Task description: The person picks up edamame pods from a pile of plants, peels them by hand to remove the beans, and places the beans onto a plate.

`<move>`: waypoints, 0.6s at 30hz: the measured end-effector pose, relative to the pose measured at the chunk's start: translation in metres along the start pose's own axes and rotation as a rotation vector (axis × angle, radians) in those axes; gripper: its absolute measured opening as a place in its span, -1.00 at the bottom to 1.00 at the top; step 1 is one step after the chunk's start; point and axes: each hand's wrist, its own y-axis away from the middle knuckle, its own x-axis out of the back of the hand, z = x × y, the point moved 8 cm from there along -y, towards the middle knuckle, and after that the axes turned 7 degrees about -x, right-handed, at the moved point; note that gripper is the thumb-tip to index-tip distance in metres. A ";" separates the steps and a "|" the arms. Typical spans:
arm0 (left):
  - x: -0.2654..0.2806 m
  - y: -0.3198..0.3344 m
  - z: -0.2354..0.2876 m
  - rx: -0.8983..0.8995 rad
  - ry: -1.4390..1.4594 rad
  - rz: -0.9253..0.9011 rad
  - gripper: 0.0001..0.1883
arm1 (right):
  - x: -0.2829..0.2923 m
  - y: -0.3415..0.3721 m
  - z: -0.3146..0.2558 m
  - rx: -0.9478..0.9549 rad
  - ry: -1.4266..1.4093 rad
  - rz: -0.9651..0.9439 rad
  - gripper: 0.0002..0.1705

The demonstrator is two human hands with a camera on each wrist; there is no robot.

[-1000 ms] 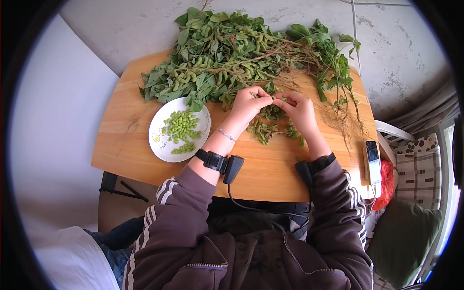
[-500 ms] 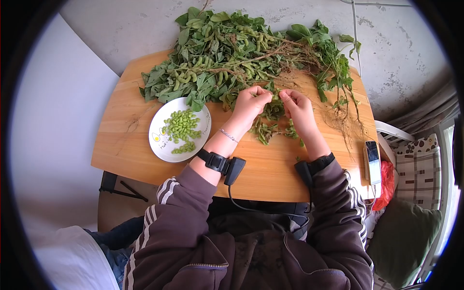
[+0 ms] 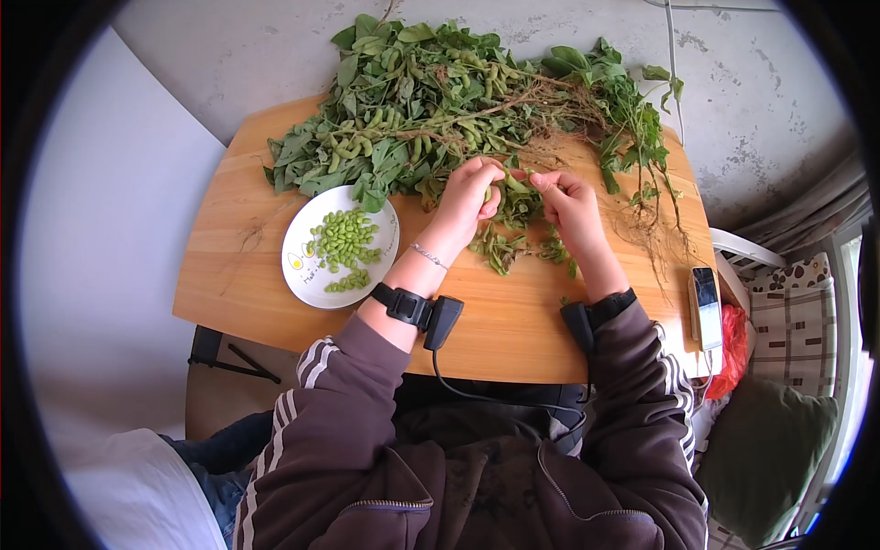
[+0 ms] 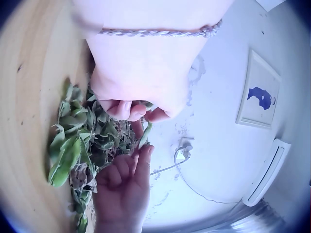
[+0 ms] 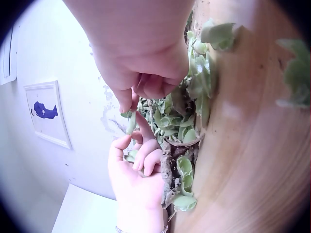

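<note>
Between my two hands is a green soybean pod [image 5: 131, 124]. My right hand [image 3: 573, 209] pinches one end of it between thumb and forefinger. The fingers of my left hand [image 3: 472, 197] are at the pod's other end, and more green pod [image 5: 130, 156] shows under its curled fingers. Both hands are above a small heap of opened pod shells [image 3: 500, 249] on the wooden table. Left of my left hand, a white plate [image 3: 387, 240] carries shelled green beans [image 3: 344, 240].
A big pile of soybean plants [image 3: 403, 101], with leaves, pods and roots, covers the table's far side. At the right edge lies a phone [image 3: 706, 307] with a cable. A person in a white shirt [image 3: 151, 486] is at the lower left.
My fingertips were together one second ago, then drew apart. Now my left hand has turned, its fingers more spread around the pod, and my right hand has shifted slightly right.
</note>
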 end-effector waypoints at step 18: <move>-0.007 0.003 -0.004 0.046 -0.079 -0.105 -0.71 | -0.008 -0.001 0.006 -0.077 -0.133 -0.182 -0.70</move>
